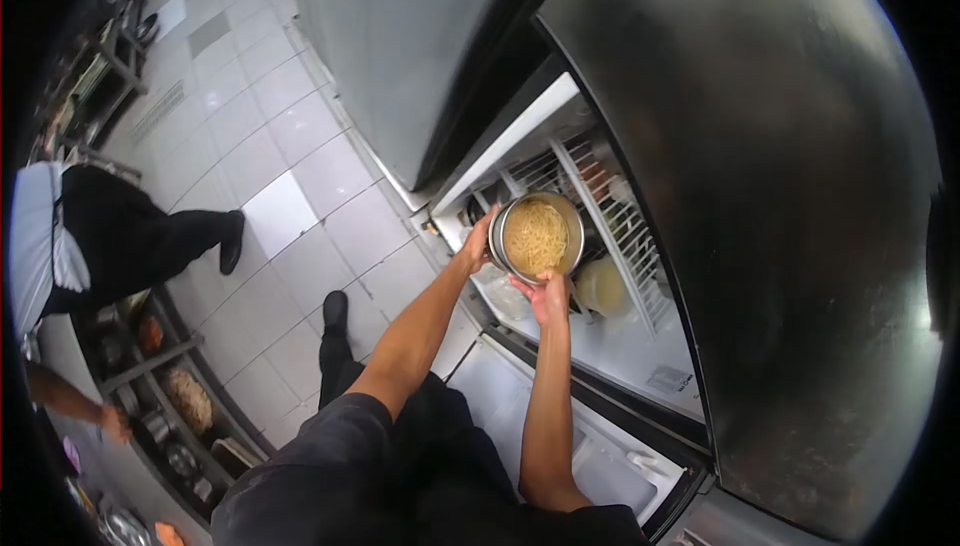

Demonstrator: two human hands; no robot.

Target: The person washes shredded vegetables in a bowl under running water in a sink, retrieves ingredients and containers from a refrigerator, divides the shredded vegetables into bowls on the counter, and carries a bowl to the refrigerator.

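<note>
A round steel container (578, 229) filled with pale yellow shreds or strands (537, 234) is between my hands; I cannot tell what food it is. My left hand (482, 243) grips its left side, while my right hand (546, 297) has fingers under the near rim and the thumb on top. Behind the container are the white wire shelves (610, 206) of an opened refrigerator. A tub with pale yellow contents (602, 287) stands inside, just right of my right hand. A clear plastic bag or wrap (507, 296) lies near my left hand.
The large dark refrigerator door (790, 216) stands open on the right. A grey cabinet door (400, 46) rises ahead. At left, a co-worker in black trousers (120, 231) stands by a counter with food bins (188, 398); another person's arm (75, 401) reaches over it. White tiles (285, 211) cover the floor.
</note>
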